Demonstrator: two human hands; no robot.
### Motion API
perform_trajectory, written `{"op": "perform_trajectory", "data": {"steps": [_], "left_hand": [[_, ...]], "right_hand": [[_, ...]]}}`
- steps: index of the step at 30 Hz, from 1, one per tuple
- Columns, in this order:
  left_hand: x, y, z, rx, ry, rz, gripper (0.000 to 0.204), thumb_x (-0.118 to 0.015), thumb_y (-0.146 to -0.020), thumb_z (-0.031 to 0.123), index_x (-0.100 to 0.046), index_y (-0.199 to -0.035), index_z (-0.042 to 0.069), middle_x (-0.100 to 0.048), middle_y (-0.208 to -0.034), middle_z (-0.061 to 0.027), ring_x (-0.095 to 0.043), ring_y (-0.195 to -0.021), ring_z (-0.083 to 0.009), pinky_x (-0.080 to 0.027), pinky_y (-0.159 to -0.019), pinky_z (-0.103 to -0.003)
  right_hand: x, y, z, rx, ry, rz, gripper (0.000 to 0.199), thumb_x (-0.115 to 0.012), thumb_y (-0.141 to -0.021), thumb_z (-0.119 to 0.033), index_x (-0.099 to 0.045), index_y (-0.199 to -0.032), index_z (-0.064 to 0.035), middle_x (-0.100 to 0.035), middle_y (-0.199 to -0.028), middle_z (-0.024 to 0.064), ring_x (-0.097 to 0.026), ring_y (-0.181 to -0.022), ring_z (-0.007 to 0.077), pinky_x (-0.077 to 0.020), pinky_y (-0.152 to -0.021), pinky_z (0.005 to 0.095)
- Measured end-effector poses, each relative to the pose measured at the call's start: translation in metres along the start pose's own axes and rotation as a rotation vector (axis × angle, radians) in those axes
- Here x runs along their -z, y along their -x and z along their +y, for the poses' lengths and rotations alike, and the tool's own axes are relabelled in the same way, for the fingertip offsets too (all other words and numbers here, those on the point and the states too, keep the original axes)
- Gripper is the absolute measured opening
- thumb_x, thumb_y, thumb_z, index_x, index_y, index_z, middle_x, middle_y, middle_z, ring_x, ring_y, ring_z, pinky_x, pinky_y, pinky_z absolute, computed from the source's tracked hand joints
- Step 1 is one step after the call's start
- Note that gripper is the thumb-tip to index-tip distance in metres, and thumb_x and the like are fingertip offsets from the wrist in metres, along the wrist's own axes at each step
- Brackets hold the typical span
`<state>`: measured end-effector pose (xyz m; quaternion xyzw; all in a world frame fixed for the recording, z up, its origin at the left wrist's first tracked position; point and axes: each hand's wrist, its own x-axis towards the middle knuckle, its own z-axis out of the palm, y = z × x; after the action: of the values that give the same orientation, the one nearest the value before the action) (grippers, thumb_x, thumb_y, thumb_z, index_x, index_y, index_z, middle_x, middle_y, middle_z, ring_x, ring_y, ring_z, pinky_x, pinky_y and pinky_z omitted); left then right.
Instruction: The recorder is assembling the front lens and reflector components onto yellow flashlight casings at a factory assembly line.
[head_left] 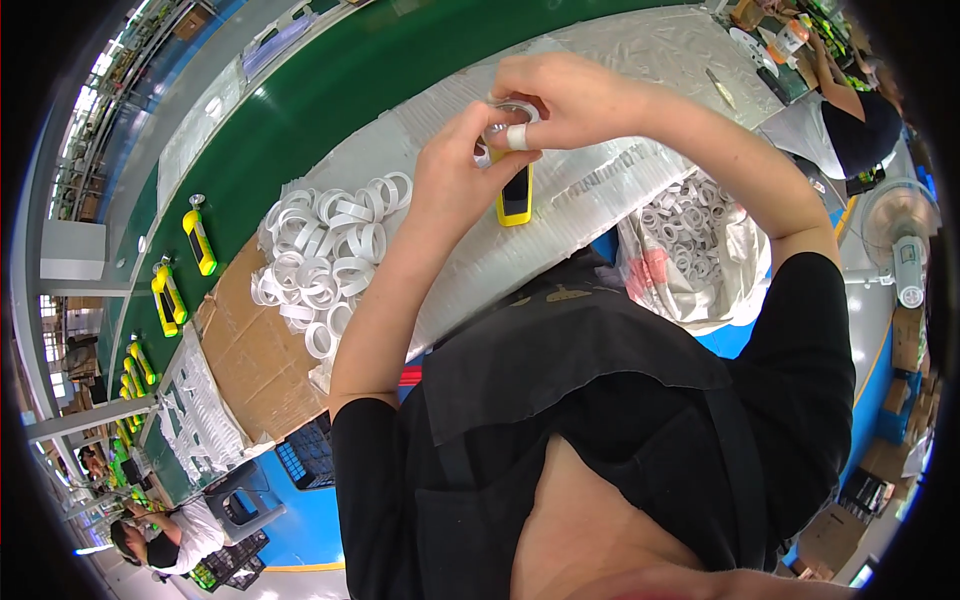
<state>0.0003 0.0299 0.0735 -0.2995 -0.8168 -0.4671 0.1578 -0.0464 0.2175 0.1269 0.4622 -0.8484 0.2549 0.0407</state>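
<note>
Conveyor belt (330,90): green, runs diagonally across the upper left; several yellow handheld devices (199,240) lie spaced along its near edge.
Cardboard sheet (250,350): brown, lies flat on the bench beside the belt.
Ring pile (325,255): loose white plastic rings heaped on the cardboard and the bench covering, just left of the person's left forearm.
Left hand (462,165): raised over the bench, fingers curled, fingertips pinching the lower edge of a white ring (510,112) held between both hands.
Yellow device (515,192): yellow body with a dark face, hangs upright directly below the two hands, its top touching the left hand; which fingers carry it cannot be told.
Right hand (560,100): closed over the ring from above, one fingertip wrapped in white tape, pressing the ring against the left hand.
Bench covering (620,170): clear ribbed plastic sheet under the hands.
Bag of rings (690,245): open plastic bag with more white rings, at the bench edge below the right forearm.
Fan (900,235): white, stands at the far right.
</note>
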Motion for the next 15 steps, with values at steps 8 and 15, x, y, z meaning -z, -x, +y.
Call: {"op": "perform_trajectory", "data": {"steps": [8,15], "left_hand": [[0.047,0.012,0.027,0.126,0.423,-0.352,0.117,-0.087,-0.067,0.022,-0.009,-0.153,0.010,-0.054,-0.132,-0.0202,-0.050,-0.127,-0.0318,-0.036,-0.107,-0.041],[0.067,0.021,0.017,-0.165,0.164,-0.260,0.072,-0.075,-0.078,0.019,-0.040,-0.140,0.008,-0.068,-0.095,-0.0142,-0.067,-0.086,-0.0318,-0.053,-0.074,-0.041]], "right_hand": [[0.045,0.027,-0.060,-0.074,-0.248,0.253,0.044,-0.078,-0.073,-0.033,-0.060,-0.095,-0.0003,-0.062,-0.076,0.0092,-0.061,-0.062,0.0183,-0.0482,-0.056,0.0292],[0.001,0.006,-0.027,0.259,0.032,0.334,0.045,-0.042,-0.096,-0.049,-0.057,-0.113,-0.0099,-0.065,-0.086,0.0095,-0.063,-0.065,0.0294,-0.0492,-0.057,0.0372]]}}
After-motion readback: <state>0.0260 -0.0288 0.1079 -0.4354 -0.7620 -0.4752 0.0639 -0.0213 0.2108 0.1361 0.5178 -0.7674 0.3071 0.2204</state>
